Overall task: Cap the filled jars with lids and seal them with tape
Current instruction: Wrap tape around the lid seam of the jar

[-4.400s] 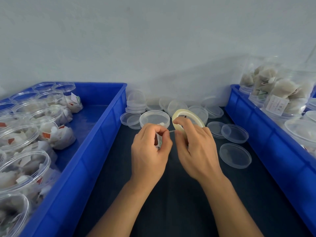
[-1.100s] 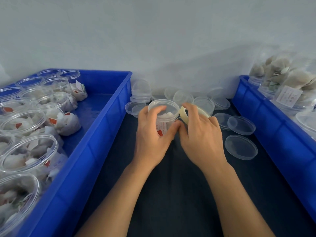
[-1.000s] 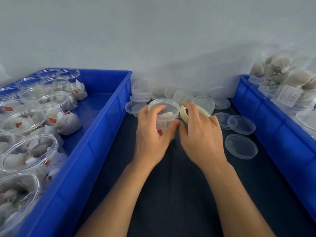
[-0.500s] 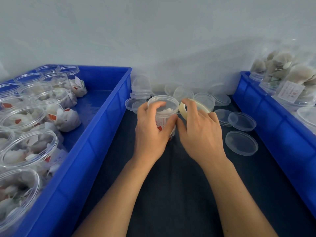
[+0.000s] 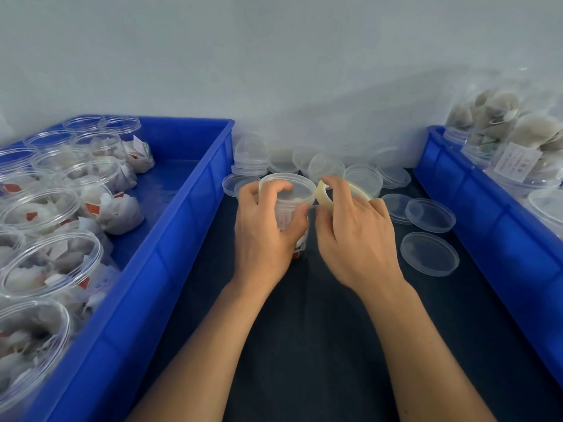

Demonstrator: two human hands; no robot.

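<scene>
A clear plastic jar with a lid on it stands on the dark table mat, filled with white tea bags. My left hand grips the jar, fingers on the lid and thumb on the side just under the rim. My right hand holds a cream roll of clear tape right beside the jar's rim. A short strip of tape runs from the roll to the jar under my left thumb.
A blue bin on the left holds several open filled jars. Another blue bin on the right holds capped jars. Loose clear lids lie on the mat behind and right of my hands.
My right hand has moved the tape roll up from the jar's side to its rim. My left hand's fingers now curl over the lid.
</scene>
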